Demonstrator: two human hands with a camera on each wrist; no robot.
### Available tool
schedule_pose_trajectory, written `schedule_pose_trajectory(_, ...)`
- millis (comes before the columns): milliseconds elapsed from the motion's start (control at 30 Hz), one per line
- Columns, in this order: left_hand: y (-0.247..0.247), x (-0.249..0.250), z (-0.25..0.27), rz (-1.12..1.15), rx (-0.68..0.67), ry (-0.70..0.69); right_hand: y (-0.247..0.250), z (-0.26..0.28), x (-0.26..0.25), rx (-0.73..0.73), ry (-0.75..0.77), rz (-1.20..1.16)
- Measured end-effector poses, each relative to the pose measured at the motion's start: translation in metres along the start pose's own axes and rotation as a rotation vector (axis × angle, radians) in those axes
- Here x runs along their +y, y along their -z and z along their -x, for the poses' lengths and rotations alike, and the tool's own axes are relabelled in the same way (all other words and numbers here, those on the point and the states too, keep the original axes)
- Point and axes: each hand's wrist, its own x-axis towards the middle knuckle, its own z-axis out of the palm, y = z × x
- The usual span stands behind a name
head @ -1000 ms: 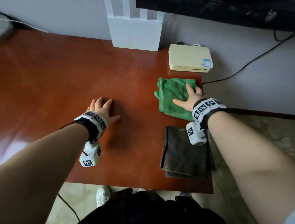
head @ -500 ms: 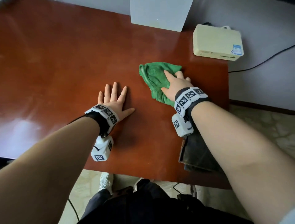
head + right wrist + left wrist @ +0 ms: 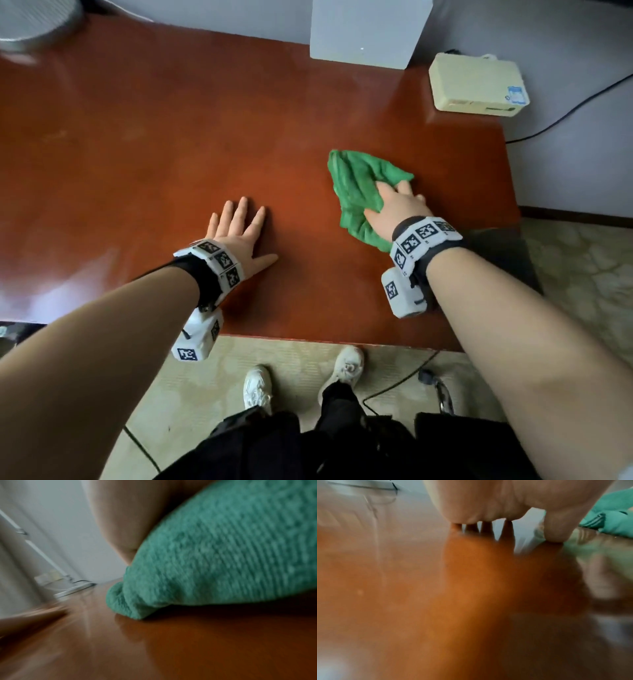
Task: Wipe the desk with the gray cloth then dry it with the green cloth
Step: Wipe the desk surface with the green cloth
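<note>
We are on the drying step, we think; our right hand point(image 3: 397, 205) lies flat on the green cloth point(image 3: 356, 192), fingers straight, pressing it on the desk point(image 3: 171, 137); the cloth sits at about 3 o'clock from our left hand point(image 3: 239, 229); that hand is spread wide on the bare wood and holds nothing; the gray cloth point(image 3: 503, 253) shows as a dark patch at 4 o'clock, near the desk's right edge; next we should slide the green cloth toward 9 o'clock, pressing down evenly.

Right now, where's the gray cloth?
Head view: gray cloth lies at the desk's near right corner, mostly hidden behind the right forearm, just nearer than the green cloth.
</note>
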Motion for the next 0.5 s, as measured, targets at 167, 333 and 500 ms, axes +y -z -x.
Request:
schedule_pose_trajectory(167, -0.010, 0.014, 0.006, 0.004, 0.044, 0.001, -0.038, 0.083, -0.011, -0.104, 0.319, 0.115)
schedule_pose_trajectory(333, -0.010, 0.013, 0.005, -0.020, 0.022, 0.002, -0.023, 0.060, 0.012, 0.053, 0.051, 0.027)
schedule_pose_trajectory(500, -0.008, 0.014, 0.005, -0.027, -0.001, 0.010, -0.039, 0.070, 0.019, -0.002, -0.144, -0.069)
